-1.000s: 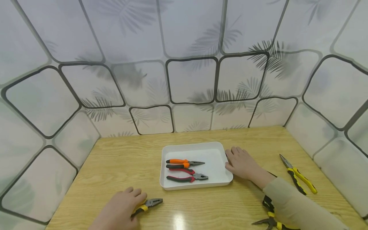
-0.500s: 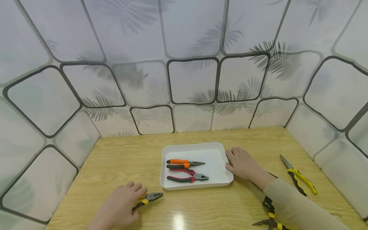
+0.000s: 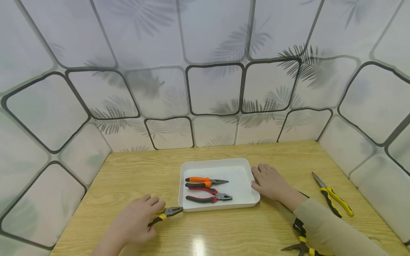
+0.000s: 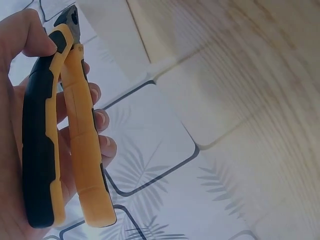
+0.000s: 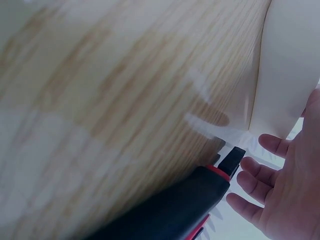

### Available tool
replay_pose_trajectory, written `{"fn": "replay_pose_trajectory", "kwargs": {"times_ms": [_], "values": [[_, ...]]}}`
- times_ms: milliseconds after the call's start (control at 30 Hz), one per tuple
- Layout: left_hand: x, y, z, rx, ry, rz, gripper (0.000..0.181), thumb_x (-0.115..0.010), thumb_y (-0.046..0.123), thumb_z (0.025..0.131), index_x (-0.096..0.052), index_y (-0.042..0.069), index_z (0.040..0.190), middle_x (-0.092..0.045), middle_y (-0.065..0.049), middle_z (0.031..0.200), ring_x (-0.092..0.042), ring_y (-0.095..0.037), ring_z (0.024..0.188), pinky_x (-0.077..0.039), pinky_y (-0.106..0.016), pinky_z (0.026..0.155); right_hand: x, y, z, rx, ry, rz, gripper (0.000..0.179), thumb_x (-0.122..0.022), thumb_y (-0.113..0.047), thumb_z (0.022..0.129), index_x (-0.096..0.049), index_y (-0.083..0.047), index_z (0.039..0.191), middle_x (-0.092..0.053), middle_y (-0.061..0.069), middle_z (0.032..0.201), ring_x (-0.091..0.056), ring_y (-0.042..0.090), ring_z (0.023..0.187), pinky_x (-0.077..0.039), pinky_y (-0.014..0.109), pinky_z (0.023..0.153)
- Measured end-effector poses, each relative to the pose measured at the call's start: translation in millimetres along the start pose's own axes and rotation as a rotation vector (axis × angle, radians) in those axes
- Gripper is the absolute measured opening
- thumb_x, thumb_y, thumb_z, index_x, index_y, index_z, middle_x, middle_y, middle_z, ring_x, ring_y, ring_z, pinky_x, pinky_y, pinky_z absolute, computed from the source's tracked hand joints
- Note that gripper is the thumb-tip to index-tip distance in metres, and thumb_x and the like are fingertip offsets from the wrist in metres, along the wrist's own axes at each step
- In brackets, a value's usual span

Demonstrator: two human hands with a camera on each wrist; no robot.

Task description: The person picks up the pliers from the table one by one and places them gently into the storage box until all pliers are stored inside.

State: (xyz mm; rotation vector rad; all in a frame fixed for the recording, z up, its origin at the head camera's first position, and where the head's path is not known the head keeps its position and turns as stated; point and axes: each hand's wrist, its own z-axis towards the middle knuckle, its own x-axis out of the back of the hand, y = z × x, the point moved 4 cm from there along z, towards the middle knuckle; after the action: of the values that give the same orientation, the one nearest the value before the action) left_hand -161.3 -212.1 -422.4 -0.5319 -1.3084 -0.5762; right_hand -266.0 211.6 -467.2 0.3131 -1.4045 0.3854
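My left hand (image 3: 136,220) grips combination pliers (image 3: 169,212) with yellow-and-black handles. In the left wrist view, the thumb lies on one side of the pliers (image 4: 75,120) and the fingers curl behind. Their grey nose overlaps the near left corner of the white tray (image 3: 238,204) in the head view. Inside the tray lie orange-and-black long-nose pliers (image 3: 205,182) and red-and-black combination pliers (image 3: 208,197). My right hand (image 3: 269,182) rests at the tray's right end, fingers relaxed. Beside its fingertips, the right wrist view shows a black-and-red tool (image 5: 180,200), partly out of frame.
Long-nose pliers with yellow-and-black handles (image 3: 331,195) lie at the far right of the wooden table (image 3: 144,174). More yellow-and-black pliers (image 3: 302,246) sit at the near right, partly hidden by the right sleeve (image 3: 330,225). A patterned curtain (image 3: 214,92) surrounds the table.
My left hand has moved the yellow-and-black pliers forward, so their nose now reaches the tray's near left corner. My right hand and the tray stay in place.
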Motion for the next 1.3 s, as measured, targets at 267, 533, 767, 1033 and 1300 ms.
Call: {"fn": "replay_pose_trajectory", "kwargs": {"times_ms": [267, 533, 767, 1033, 1300], "values": [[1.7, 0.7, 4.2, 0.006, 0.006, -0.011, 0.043, -0.071, 0.017, 0.059, -0.053, 0.026, 0.097, -0.039, 0.017, 0.086, -0.031, -0.006, 0.073, -0.027, -0.020, 0.061, -1, 1, -0.2, 0.008, -0.004, 0.002, 0.033, -0.060, -0.029, 0.099, -0.060, -0.004, 0.119, -0.051, 0.009, 0.095, -0.042, 0.023, 0.082, -0.038, 0.039, 0.069], [2.4, 1.6, 6.4, -0.015, 0.041, -0.034, 0.045, -0.070, 0.015, 0.058, -0.058, 0.026, 0.100, -0.041, 0.017, 0.085, -0.032, -0.005, 0.074, -0.029, -0.020, 0.062, -2, -2, -3.6, -0.002, -0.013, 0.003, 0.033, -0.060, -0.029, 0.099, -0.059, -0.004, 0.120, -0.051, 0.009, 0.096, -0.041, 0.022, 0.082, -0.037, 0.038, 0.069], [2.6, 4.1, 10.6, -0.055, 0.091, -0.003, 0.045, -0.071, 0.016, 0.056, -0.058, 0.024, 0.099, -0.040, 0.016, 0.084, -0.033, -0.004, 0.074, -0.029, -0.019, 0.062, -2, -5, -6.2, -0.004, 0.000, -0.002, 0.032, -0.060, -0.029, 0.099, -0.059, -0.004, 0.119, -0.050, 0.009, 0.095, -0.041, 0.022, 0.082, -0.036, 0.037, 0.069], [3.2, 1.3, 22.7, -0.053, 0.053, 0.003, 0.045, -0.071, 0.017, 0.061, -0.062, 0.021, 0.104, -0.053, 0.012, 0.092, -0.040, -0.007, 0.077, -0.035, -0.022, 0.064, 3, -6, -6.5, 0.000, 0.015, -0.002, 0.032, -0.060, -0.027, 0.099, -0.060, -0.004, 0.120, -0.051, 0.009, 0.095, -0.041, 0.022, 0.081, -0.037, 0.038, 0.069], [5.1, 1.9, 33.3, -0.100, 0.080, 0.021, 0.044, -0.071, 0.018, 0.060, -0.059, 0.020, 0.103, -0.042, 0.011, 0.085, -0.035, -0.007, 0.075, -0.030, -0.022, 0.062, 5, -9, -6.8, -0.009, -0.015, -0.001, 0.035, -0.059, -0.028, 0.100, -0.059, -0.003, 0.124, -0.052, 0.011, 0.098, -0.043, 0.023, 0.084, -0.040, 0.040, 0.071]]}}
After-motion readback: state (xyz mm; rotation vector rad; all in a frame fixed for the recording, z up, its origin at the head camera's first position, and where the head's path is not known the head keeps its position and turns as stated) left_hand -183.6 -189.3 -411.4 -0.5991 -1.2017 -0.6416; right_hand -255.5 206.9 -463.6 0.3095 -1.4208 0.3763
